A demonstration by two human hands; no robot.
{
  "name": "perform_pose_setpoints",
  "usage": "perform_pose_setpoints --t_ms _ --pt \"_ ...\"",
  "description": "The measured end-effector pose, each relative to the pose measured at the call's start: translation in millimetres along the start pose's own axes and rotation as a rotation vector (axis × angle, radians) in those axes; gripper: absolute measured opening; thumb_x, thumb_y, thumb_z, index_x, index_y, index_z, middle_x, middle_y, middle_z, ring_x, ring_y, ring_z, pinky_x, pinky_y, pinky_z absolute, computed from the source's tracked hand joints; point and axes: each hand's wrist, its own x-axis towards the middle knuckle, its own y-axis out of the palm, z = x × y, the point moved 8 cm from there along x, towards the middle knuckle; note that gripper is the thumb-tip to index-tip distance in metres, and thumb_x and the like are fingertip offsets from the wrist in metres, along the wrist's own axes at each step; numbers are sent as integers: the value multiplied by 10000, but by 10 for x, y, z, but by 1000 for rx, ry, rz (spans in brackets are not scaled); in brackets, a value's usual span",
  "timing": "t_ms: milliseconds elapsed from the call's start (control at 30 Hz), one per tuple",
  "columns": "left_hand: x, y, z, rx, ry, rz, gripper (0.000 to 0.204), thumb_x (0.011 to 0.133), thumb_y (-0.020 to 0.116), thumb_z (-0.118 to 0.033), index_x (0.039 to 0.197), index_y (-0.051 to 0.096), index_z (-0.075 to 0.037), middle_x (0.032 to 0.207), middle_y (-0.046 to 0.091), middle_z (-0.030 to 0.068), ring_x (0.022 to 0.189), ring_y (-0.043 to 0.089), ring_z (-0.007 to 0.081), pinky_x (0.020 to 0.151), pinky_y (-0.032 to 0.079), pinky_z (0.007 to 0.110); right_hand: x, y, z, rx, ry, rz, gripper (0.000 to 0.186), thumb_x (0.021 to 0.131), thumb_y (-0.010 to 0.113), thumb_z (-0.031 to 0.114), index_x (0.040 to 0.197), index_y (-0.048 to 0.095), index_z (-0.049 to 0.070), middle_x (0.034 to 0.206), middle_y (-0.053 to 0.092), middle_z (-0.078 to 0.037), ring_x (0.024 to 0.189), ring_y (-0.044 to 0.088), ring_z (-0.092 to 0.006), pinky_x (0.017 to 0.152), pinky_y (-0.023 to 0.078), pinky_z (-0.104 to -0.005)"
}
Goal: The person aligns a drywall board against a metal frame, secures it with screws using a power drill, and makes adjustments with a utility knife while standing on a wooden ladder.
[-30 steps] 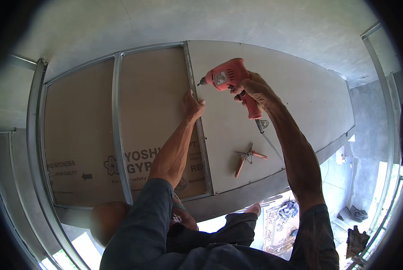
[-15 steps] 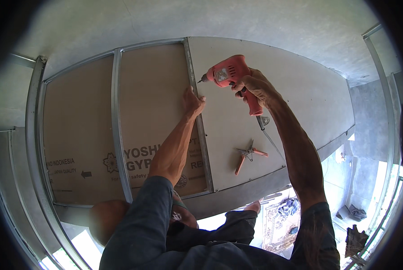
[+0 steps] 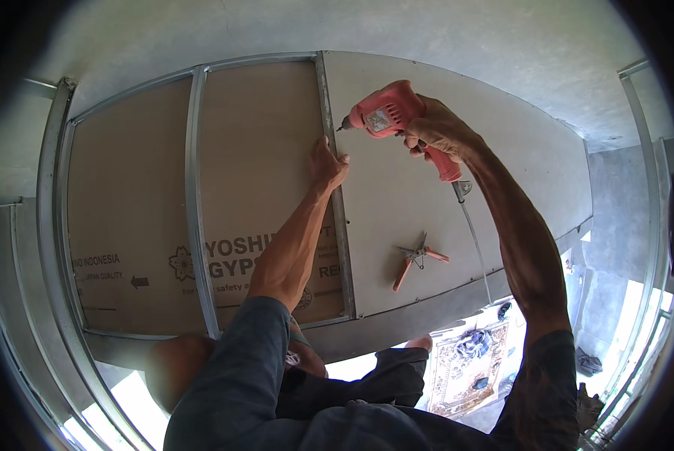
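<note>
My right hand (image 3: 438, 131) is wrapped round the handle of a red power drill (image 3: 388, 107) with a cord hanging from its grip. The drill's bit points left and slightly down, close to the seam where a pale board (image 3: 457, 150) meets a metal stud (image 3: 340, 233). Just below the bit, my left hand (image 3: 329, 164) grips the stud, fingers on its left side and thumb toward the pale board. I cannot tell whether the bit touches the surface. Snips with red handles (image 3: 406, 270) lie spread on the pale board, below the drill.
Brown printed board (image 3: 258, 143) shows between metal studs on the left, including another stud (image 3: 193, 165). A person's bare knee (image 3: 179, 368) is at the lower left. Far below, a patterned rug (image 3: 457, 368) lies on the floor. Metal framing (image 3: 645, 135) rises at right.
The drill and my right hand have shifted slightly up and to the right, and the drill tilts more. My left hand keeps its hold on the stud. The whole view has shifted a little.
</note>
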Motion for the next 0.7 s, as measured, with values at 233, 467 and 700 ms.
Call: perform_pose_setpoints --t_ms 233,467,700 --pt "14 44 54 -23 -25 35 508 754 824 -71 1138 519 58 1174 590 244 1113 597 419 929 494 485 79 -35 77 -165 -40 -4 507 674 554 -32 1172 539 60 847 567 -68 626 554 -154 524 466 -343" --pt "-2 42 50 -35 0 -16 521 746 819 -72 1143 507 55 1179 585 248 1134 579 434 961 479 500 155 -81 72 -283 -42 15 696 621 553 -27 1301 524 114 927 590 -62 678 594 -160 498 492 -328" --pt "42 71 155 -15 19 -14 533 757 810 -90 1162 496 58 1208 570 260 1163 561 440 987 474 504 135 -98 195 -397 -18 28 753 625 553 -23 1354 517 161 971 632 -65 708 617 -165 523 511 -334"
